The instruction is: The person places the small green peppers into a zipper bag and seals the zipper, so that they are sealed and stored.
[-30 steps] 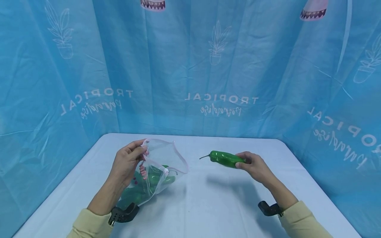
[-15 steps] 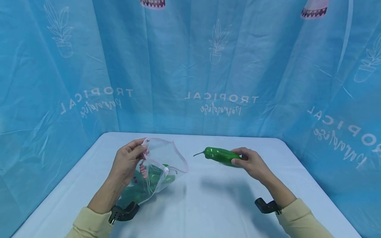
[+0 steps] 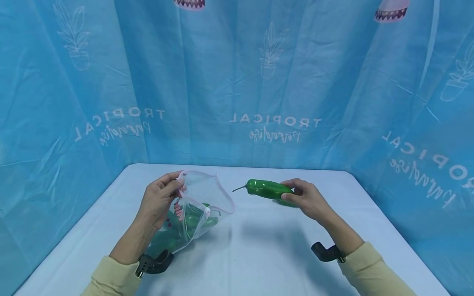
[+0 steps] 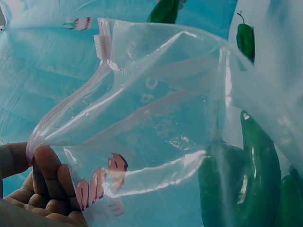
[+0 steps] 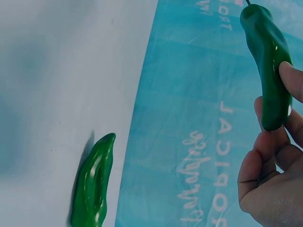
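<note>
My left hand pinches the pink rim of a clear zip bag, whose mouth gapes toward the right. Inside the bag lie several green peppers, seen through the plastic in the left wrist view. Between thumb and fingers, my right hand holds one long green pepper by its lower end, above the table. The pepper's stem points left at the bag, a short way off its opening. A second green pepper rests on the table beneath the right hand, partly hidden by it in the head view.
A white table carries everything. Blue printed curtains close in the back and both sides. Each wrist wears a black band, the left one near the bag's lower end.
The right hand has moved left and a little away from me, bringing the held pepper closer to the bag. The pepper on the table now shows beneath it. The left hand stays put.
</note>
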`<state>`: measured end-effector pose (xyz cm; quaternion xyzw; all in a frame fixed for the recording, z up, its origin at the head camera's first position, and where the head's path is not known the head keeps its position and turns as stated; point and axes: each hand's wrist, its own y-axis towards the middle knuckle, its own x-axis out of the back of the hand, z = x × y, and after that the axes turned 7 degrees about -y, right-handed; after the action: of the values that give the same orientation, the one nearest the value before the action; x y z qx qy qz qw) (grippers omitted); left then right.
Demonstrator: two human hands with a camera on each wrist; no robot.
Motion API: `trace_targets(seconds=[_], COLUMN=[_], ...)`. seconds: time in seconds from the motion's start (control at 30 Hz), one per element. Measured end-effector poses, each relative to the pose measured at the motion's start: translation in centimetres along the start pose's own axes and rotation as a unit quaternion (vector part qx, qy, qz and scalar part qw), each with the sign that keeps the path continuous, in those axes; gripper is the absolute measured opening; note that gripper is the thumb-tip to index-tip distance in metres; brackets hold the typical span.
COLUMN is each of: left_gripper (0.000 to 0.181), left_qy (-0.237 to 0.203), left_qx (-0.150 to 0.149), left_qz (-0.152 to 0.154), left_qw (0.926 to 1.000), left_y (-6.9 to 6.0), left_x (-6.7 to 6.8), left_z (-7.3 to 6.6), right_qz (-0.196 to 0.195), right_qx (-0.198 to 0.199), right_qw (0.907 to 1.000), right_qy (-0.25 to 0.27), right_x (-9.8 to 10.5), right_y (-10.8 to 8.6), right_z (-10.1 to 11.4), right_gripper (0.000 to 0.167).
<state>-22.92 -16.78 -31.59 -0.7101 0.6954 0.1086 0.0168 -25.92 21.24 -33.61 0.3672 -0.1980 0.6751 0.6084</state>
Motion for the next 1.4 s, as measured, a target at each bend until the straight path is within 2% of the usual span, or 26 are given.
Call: trace_targets(seconds=[0.6, 0.93, 1.4], left_gripper=[0.040, 0.041, 0.044], left_qy=[0.001, -0.009, -0.002], left_qx=[0.004, -0.002, 0.004], left_qz=[-0.004, -0.001, 0.003], left_qw=[1.0000, 1.0000, 1.0000], left_y=[-0.1, 0.0, 0.0], left_x=[-0.2, -0.3, -0.1], left_z=[0.2, 0.0, -0.1], right_qz=[0.013, 0.016, 0.037], right_qx=[0.028, 0.050, 0.056], right_qw=[0.9993, 0.9985, 0.9977], right_qy=[0.019, 0.017, 0.012], right_x=[-0.9, -1.5, -2.6], right_y=[0.5, 1.4, 2.2], right_z=[2.4, 4.2, 6.3], right_gripper=[0.037, 0.035, 0.035])
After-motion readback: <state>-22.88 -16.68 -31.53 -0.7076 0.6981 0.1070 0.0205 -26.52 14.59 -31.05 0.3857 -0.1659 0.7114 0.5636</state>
